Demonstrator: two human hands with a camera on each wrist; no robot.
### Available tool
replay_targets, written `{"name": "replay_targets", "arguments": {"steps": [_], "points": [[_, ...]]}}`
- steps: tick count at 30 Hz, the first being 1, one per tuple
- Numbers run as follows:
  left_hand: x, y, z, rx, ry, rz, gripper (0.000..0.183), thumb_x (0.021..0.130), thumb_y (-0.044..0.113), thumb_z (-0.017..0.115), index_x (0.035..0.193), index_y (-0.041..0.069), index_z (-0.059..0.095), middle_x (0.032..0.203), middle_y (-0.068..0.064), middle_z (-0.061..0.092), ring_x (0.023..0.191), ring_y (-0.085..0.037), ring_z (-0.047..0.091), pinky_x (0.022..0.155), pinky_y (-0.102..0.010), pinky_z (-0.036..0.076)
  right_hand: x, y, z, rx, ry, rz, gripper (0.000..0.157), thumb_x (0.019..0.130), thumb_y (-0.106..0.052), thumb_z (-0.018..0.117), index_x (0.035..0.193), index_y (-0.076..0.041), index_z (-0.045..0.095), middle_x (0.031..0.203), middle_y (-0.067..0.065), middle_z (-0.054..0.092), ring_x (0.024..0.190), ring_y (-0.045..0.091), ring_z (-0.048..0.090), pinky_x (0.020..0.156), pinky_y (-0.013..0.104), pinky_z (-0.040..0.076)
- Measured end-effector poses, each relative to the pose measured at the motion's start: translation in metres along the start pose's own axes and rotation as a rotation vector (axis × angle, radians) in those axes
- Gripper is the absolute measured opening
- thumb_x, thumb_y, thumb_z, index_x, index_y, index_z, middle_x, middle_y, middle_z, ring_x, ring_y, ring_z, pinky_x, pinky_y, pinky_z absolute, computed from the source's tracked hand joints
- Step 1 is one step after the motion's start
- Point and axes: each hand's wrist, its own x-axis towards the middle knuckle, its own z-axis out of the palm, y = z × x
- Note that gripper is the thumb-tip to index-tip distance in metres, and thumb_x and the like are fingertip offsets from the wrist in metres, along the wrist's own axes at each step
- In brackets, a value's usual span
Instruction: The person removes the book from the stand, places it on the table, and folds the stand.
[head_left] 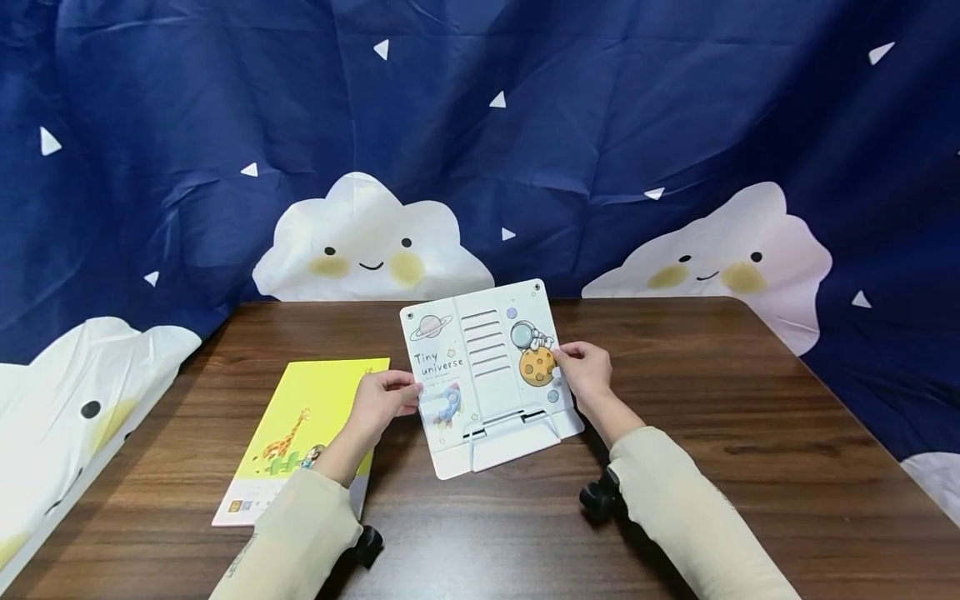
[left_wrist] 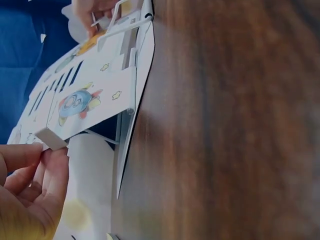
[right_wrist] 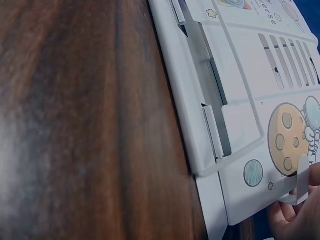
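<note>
A white book stand [head_left: 491, 375] printed with planets, a rocket and an astronaut leans back on the table, its panel turned slightly. My left hand [head_left: 384, 400] pinches the panel's left edge. In the left wrist view the thumb and fingers of that hand [left_wrist: 37, 187] are at a small white side tab [left_wrist: 51, 138]. On the opposite edge, my right hand [head_left: 587, 371] pinches beside the orange moon picture. The right wrist view has the right fingers [right_wrist: 302, 212] by a bent white tab [right_wrist: 301, 182], partly hidden behind it. Wire page holders [head_left: 472, 450] stand at the stand's lower ledge.
A yellow book [head_left: 318, 400] with a giraffe on its cover lies left of the stand, partly under my left forearm. The brown wooden table [head_left: 720, 500] reaches back to a dark blue curtain [head_left: 480, 142] with smiling clouds. Black wrist gear [head_left: 600, 497] hangs below the right sleeve.
</note>
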Motion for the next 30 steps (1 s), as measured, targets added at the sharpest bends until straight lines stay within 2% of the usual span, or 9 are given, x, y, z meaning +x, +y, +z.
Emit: {"name": "replay_targets", "arguments": {"steps": [3, 9, 13, 16, 18, 20, 26, 29, 30], "points": [[-0.004, 0.001, 0.000, 0.023, -0.004, 0.020, 0.011, 0.076, -0.004, 0.060, 0.085, -0.010, 0.060, 0.071, -0.012, 0.059, 0.059, -0.019, 0.057, 0.058, -0.031, 0.050, -0.008, -0.014, -0.005, -0.027, -0.015, -0.005, 0.011, 0.076, -0.018, 0.066, 0.080, -0.007, 0.066, 0.076, 0.003, 0.058, 0.072, 0.015, 0.048, 0.052, 0.022, 0.038], [-0.013, 0.003, 0.001, 0.070, -0.017, 0.053, 0.009, 0.075, -0.005, 0.060, 0.082, -0.010, 0.060, 0.069, -0.012, 0.059, 0.061, -0.024, 0.058, 0.057, -0.033, 0.050, -0.033, -0.061, -0.024, -0.026, -0.079, 0.034, 0.014, 0.078, -0.011, 0.063, 0.085, 0.001, 0.064, 0.081, 0.011, 0.059, 0.077, 0.022, 0.049, 0.058, 0.028, 0.040], [-0.020, 0.002, 0.002, 0.059, -0.036, 0.045, 0.007, 0.075, -0.005, 0.060, 0.080, -0.010, 0.060, 0.068, -0.012, 0.059, 0.062, -0.027, 0.058, 0.058, -0.035, 0.050, -0.018, -0.042, -0.011, -0.089, -0.074, -0.013, 0.013, 0.079, -0.017, 0.062, 0.083, -0.005, 0.065, 0.079, 0.006, 0.059, 0.075, 0.019, 0.049, 0.060, 0.026, 0.040], [-0.025, 0.001, 0.002, 0.038, -0.057, 0.054, 0.006, 0.075, -0.005, 0.060, 0.078, -0.010, 0.059, 0.068, -0.013, 0.059, 0.061, -0.025, 0.059, 0.057, -0.034, 0.050, -0.019, -0.045, -0.009, -0.099, -0.075, -0.010, 0.013, 0.080, -0.017, 0.061, 0.083, -0.006, 0.065, 0.079, 0.005, 0.059, 0.075, 0.018, 0.049, 0.059, 0.027, 0.041], [-0.026, -0.001, 0.001, 0.028, -0.076, 0.035, 0.006, 0.075, -0.004, 0.059, 0.079, -0.008, 0.060, 0.070, -0.011, 0.060, 0.061, -0.020, 0.059, 0.058, -0.034, 0.050, -0.026, -0.058, -0.013, -0.075, -0.100, 0.031, 0.014, 0.079, -0.014, 0.062, 0.086, -0.003, 0.065, 0.083, 0.010, 0.059, 0.079, 0.022, 0.049, 0.058, 0.032, 0.043], [-0.027, -0.003, 0.000, 0.011, -0.089, 0.036, 0.006, 0.075, -0.004, 0.059, 0.079, -0.008, 0.060, 0.070, -0.011, 0.061, 0.061, -0.020, 0.059, 0.058, -0.034, 0.050, -0.030, -0.064, -0.015, -0.070, -0.094, 0.046, 0.013, 0.079, -0.014, 0.062, 0.086, -0.003, 0.065, 0.083, 0.009, 0.059, 0.079, 0.021, 0.049, 0.054, 0.029, 0.043], [-0.035, -0.001, 0.001, -0.043, -0.099, 0.019, 0.007, 0.074, -0.006, 0.060, 0.080, -0.011, 0.059, 0.071, -0.014, 0.060, 0.063, -0.025, 0.060, 0.060, -0.038, 0.050, -0.005, -0.028, 0.007, -0.138, -0.072, -0.019, 0.014, 0.079, -0.024, 0.062, 0.085, -0.011, 0.066, 0.081, 0.001, 0.060, 0.077, 0.015, 0.050, 0.055, 0.020, 0.042], [-0.038, 0.000, 0.002, -0.056, -0.126, 0.011, 0.008, 0.075, -0.005, 0.060, 0.080, -0.011, 0.059, 0.071, -0.014, 0.061, 0.065, -0.025, 0.060, 0.060, -0.038, 0.050, -0.002, -0.025, 0.010, -0.164, -0.068, -0.037, 0.015, 0.079, -0.026, 0.062, 0.085, -0.012, 0.066, 0.081, 0.000, 0.060, 0.079, 0.014, 0.050, 0.060, 0.023, 0.043], [-0.039, -0.001, 0.002, -0.060, -0.137, 0.012, 0.008, 0.075, -0.004, 0.060, 0.079, -0.011, 0.059, 0.071, -0.014, 0.061, 0.065, -0.025, 0.061, 0.061, -0.038, 0.050, -0.005, -0.031, 0.007, -0.151, -0.076, -0.035, 0.016, 0.080, -0.024, 0.062, 0.086, -0.010, 0.067, 0.082, 0.002, 0.060, 0.080, 0.017, 0.050, 0.062, 0.025, 0.044]]}}
